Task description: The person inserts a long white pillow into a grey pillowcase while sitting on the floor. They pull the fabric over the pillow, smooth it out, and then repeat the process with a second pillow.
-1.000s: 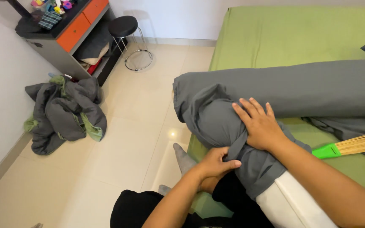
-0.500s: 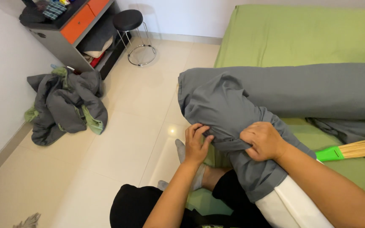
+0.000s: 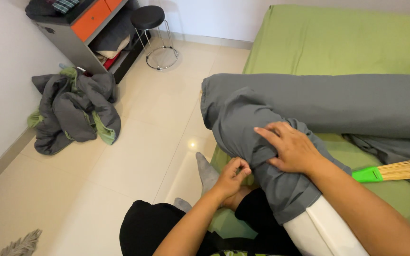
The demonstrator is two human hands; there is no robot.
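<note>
The right hand (image 3: 293,149) lies flat, fingers spread, on top of the grey cover (image 3: 257,137), pressing the bunched cloth down onto the white bolster (image 3: 323,232) underneath, so the roll seems pinned while the cloth is worked along it. The left hand (image 3: 232,176) is closed, fingertips pinched on the cover's lower edge just below and to the left of the right hand, a grip that looks suited to tugging the hem. The bolster's bare white end sticks out of the cover toward the person's lap, below the right forearm. A second grey bolster (image 3: 338,102) lies across the green bed (image 3: 338,42) just behind the cover. A broom (image 3: 395,170) with a green collar rests on the bed to the right of the cover, and a heap of grey and green bedding (image 3: 74,111) sits on the floor well to its left
</note>
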